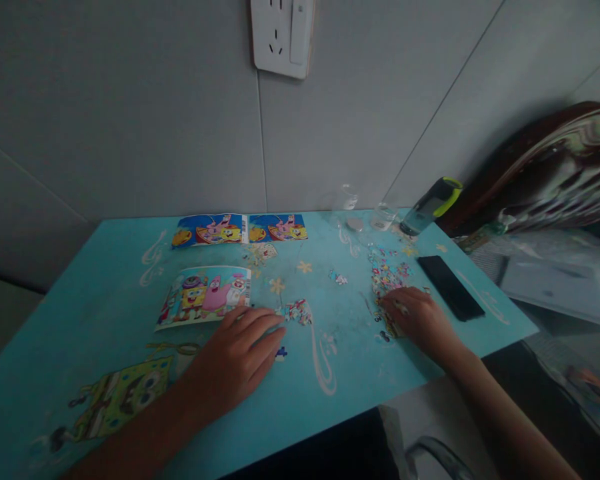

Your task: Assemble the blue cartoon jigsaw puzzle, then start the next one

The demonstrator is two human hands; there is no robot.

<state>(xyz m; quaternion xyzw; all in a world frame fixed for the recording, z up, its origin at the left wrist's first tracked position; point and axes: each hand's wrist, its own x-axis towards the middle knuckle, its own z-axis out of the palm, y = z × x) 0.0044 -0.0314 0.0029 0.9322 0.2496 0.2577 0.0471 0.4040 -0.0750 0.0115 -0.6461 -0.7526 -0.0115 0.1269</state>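
My left hand (247,347) lies palm down on the blue table, fingers stretched out and slightly apart, by the lower right corner of a cartoon picture sheet (213,293). Just beyond its fingertips is a small cluster of jigsaw pieces (300,311), with a dark blue piece (281,353) beside the fingers. Over on the right, my right hand (417,320) reaches into a loose heap of small jigsaw pieces (387,267). Its fingers are curled down and drawn together; whatever is between them is too small and dim to make out.
Two cartoon cards (210,231) lie along the wall. A black phone (451,287) is right of my right hand. Behind the heap stand a dark bottle (430,207) and clear containers (383,217). A few pieces (339,277) lie mid-table. The table's printed top (275,427) ends near my body.
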